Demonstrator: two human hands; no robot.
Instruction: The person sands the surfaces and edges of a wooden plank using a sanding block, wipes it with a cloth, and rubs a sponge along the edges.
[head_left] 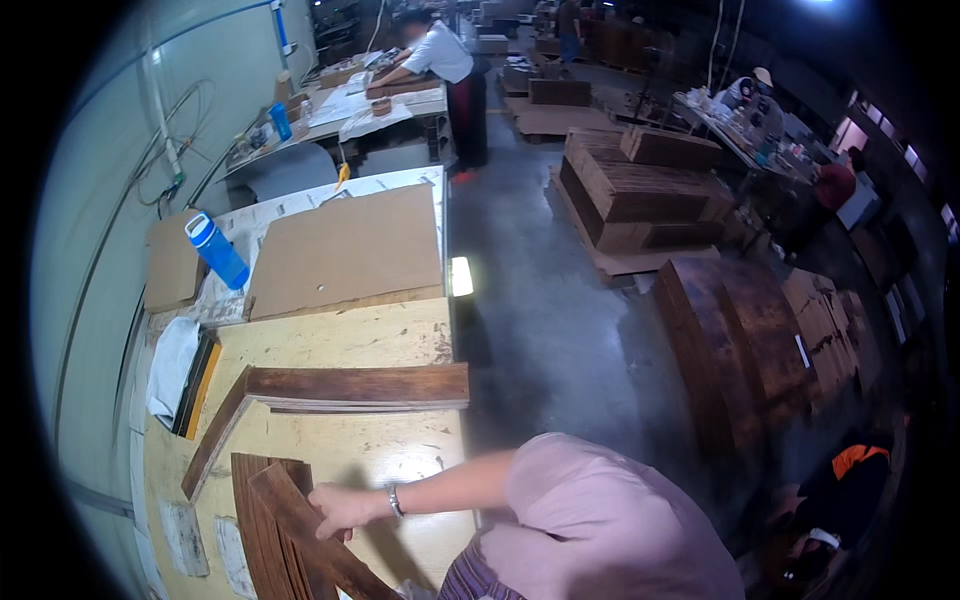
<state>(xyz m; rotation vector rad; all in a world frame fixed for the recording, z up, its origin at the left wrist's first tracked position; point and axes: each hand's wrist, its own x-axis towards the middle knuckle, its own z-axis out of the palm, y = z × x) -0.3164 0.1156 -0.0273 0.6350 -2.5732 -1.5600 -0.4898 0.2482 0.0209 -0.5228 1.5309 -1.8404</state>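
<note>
The fingers [321, 498] of the right hand [346, 508] are closed on the long edge of a dark brown board [302, 530], which slants across the near end of the counter [340, 342]. The board lies on top of a stack of similar brown boards [258, 535], its lower end running out at the bottom edge of the view. A metal band [394, 500] circles the wrist, and the arm wears a pale pink sleeve [600, 510]. Two worn whitish patches [183, 540] lie just left of the stack. Beyond the stack, more brown lengths [360, 383] form a bend, one part running across to the right edge of the counter. Near the left edge is a white cloth [173, 368] beside dark, yellow-edged pieces. Farther up, a cardboard sheet [350, 250] lies flat, with a blue bottle [217, 250] standing just to its left. Past it, a co-worker in a light top [442, 55] leans over another work surface. Across the grey floor [540, 270], to the right, sit stacked brown panels [735, 340] and, farther off, a large brown wooden piece [640, 180] on cardboard
</note>
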